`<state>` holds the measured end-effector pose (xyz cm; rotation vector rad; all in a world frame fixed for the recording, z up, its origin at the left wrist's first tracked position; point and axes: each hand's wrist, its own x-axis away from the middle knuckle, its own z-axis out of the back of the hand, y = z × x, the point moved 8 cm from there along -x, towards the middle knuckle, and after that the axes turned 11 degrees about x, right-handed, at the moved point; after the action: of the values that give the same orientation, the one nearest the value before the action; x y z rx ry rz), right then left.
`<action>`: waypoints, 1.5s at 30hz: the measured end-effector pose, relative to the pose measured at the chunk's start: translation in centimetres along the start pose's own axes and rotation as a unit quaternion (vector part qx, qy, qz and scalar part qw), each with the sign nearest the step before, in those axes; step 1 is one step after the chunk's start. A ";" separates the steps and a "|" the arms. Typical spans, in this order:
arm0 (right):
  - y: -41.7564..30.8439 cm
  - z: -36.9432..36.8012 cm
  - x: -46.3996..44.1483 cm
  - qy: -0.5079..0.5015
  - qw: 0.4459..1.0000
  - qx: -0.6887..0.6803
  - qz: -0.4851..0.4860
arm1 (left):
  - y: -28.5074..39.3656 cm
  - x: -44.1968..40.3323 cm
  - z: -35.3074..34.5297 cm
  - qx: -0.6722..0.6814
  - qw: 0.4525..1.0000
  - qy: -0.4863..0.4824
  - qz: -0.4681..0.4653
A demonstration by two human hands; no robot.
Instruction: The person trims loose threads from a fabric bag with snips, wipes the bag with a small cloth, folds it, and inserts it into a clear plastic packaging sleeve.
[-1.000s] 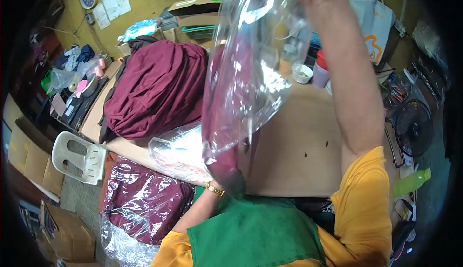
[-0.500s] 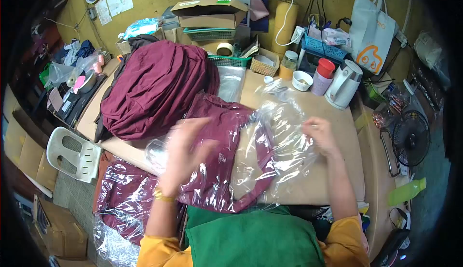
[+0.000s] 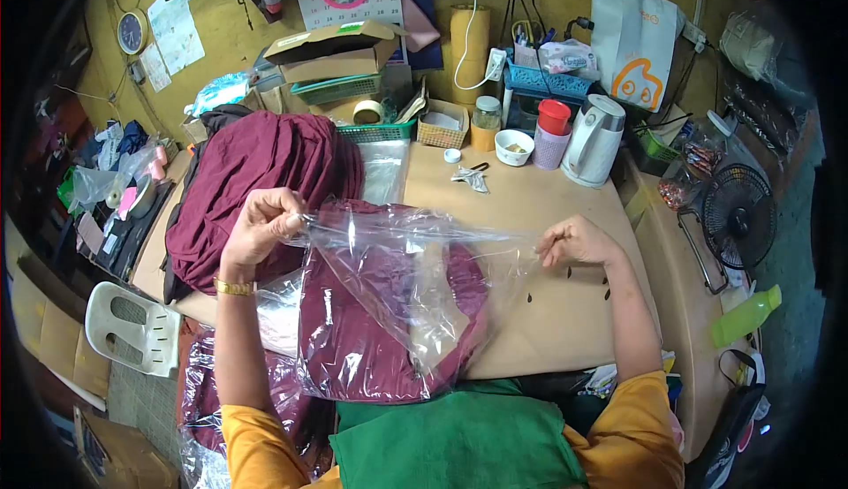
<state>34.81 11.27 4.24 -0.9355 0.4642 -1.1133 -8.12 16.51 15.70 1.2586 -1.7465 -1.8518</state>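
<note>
A clear plastic bag (image 3: 389, 250) is stretched between my two hands over the near part of the table. My left hand (image 3: 263, 228) pinches one corner of its upper edge. The opposite corner is between the fingertips of my right hand (image 3: 576, 243), over bare tabletop. Inside the bag lies a folded maroon garment (image 3: 349, 339), with tan tabletop showing through a gap in it. Just beyond my left hand rises a large pile of maroon garments (image 3: 256, 171). Below my left forearm is another maroon garment in plastic (image 3: 287, 392).
Along the back of the table (image 3: 565, 330) stand a green basket (image 3: 380, 132), a jar (image 3: 486, 122), a white bowl (image 3: 513, 147), a red-lidded cup (image 3: 553, 127) and an electric kettle (image 3: 594, 140). A fan (image 3: 740, 215) is at the right, a plastic chair (image 3: 132, 330) at the left.
Both hands have drawn the bag's upper edge taut and sideways; before, it lay bunched toward the right. My left hand was open and blurred and now pinches the plastic. The view has shifted.
</note>
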 end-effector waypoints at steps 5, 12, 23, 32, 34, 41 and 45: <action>-4.4 1.0 -0.2 0.142 0.966 -0.021 0.213 | 1.0 0.2 -0.9 -0.157 0.984 -0.073 0.037; -1.7 1.6 -1.9 0.114 0.905 -0.312 0.267 | -1.4 0.4 3.9 0.138 0.990 0.025 -0.023; -6.0 3.6 0.4 0.184 0.961 0.108 0.178 | 6.4 0.0 -2.7 0.061 0.972 -0.070 -0.214; -5.9 3.0 2.1 0.130 0.920 -0.145 0.339 | 4.9 0.5 -0.8 -0.460 0.885 0.016 -0.071; -5.8 3.1 2.3 0.147 0.938 -0.139 0.281 | 4.5 1.3 0.7 -0.328 0.938 0.028 -0.106; -3.1 0.7 0.6 0.206 0.960 -0.065 0.180 | 3.8 1.5 -0.6 0.168 0.962 0.026 -0.213; -5.9 0.8 0.6 0.332 0.780 -0.408 0.337 | 2.4 0.5 -3.0 0.367 0.904 0.004 -0.221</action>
<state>32.34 10.25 9.64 -0.9397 1.8281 -0.4969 -7.04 13.67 18.06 2.0722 -2.4235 -1.3759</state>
